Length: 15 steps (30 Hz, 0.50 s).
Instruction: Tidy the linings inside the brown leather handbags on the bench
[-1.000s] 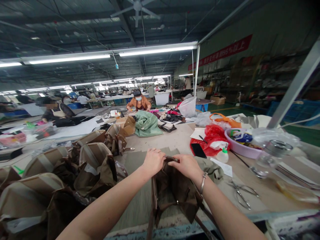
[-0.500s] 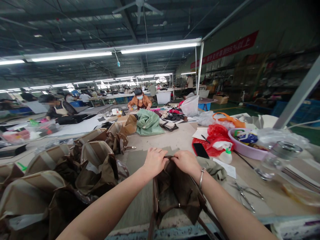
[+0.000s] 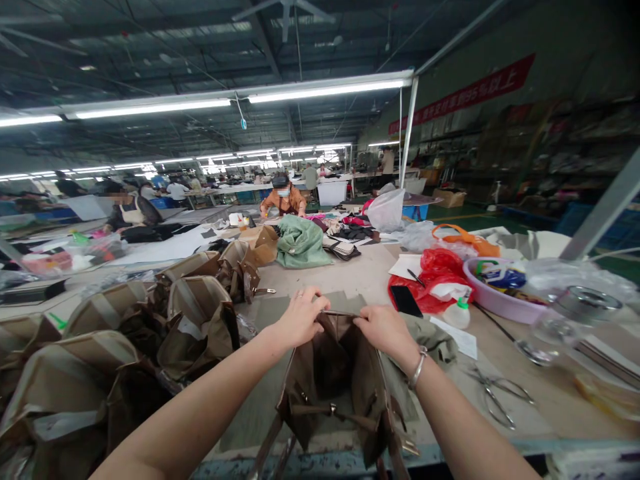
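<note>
A brown handbag (image 3: 373, 400) with straps and small metal fittings stands before me at the table's near edge, its mouth gaping toward me. My left hand (image 3: 301, 317) pinches the far rim at its left side. At the right end of that same rim, my right hand (image 3: 385, 328), with a bracelet on the wrist, grips the edge between thumb and fingers. The bag's dark inside shows between my forearms. Its straps hang down at the front, partly cut off by the picture's lower edge.
Several similar brown bags (image 3: 195, 327) crowd the left. To the right lie scissors (image 3: 495, 393), a phone (image 3: 406, 301), a glue bottle (image 3: 457, 313), a red plastic bag (image 3: 440, 267) and a lilac basin (image 3: 500, 297). A green cloth bundle (image 3: 300, 241) sits ahead; a co-worker (image 3: 283, 199) is beyond.
My hands have moved apart along the rim, the left one slightly left, the right one rightward. The bag's mouth is spread wider, and its front edge with the fittings now shows.
</note>
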Available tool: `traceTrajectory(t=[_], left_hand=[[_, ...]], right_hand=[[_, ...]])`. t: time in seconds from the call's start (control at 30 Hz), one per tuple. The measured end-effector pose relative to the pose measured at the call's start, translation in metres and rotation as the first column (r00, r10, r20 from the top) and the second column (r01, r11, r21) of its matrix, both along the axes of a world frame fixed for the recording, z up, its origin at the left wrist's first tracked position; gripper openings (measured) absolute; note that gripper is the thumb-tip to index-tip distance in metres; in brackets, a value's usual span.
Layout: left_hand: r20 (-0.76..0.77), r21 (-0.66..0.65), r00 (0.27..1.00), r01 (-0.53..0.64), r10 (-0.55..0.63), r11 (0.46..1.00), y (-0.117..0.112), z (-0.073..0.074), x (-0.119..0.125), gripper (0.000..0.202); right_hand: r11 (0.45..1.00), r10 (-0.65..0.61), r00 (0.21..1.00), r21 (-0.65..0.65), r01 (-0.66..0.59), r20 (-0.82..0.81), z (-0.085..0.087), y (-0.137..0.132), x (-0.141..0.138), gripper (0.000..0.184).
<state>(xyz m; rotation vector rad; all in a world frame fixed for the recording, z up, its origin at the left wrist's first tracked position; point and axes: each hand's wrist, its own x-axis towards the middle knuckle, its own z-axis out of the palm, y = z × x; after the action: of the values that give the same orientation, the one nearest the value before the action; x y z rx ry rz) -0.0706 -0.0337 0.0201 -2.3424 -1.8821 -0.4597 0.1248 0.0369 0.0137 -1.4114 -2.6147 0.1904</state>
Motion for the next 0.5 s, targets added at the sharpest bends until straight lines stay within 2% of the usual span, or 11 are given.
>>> traceTrajectory(t=[0.1, 0.3, 0.5], left_hand=[[0.03, -0.007, 0.998, 0.058, -0.058, 0.998, 0.005, -0.001, 0.001, 0.035], [0.211, -0.058, 0.972, 0.121, -0.106, 0.991, 0.021, -0.01, 0.009, 0.019], [0.27, -0.015, 0.963, 0.017, -0.013, 1.0, 0.032, -0.018, 0.021, 0.016]], right_hand=[[1.0, -0.009, 1.0, 0.023, 0.009, 0.008, -0.001, -0.002, 0.0, 0.031], [0.998, 0.039, 0.999, 0.05, -0.038, -0.022, -0.005, -0.001, 0.005, 0.032], [0.996, 0.038, 0.999, 0.088, -0.036, -0.019, -0.009, 0.003, 0.014, 0.034]])
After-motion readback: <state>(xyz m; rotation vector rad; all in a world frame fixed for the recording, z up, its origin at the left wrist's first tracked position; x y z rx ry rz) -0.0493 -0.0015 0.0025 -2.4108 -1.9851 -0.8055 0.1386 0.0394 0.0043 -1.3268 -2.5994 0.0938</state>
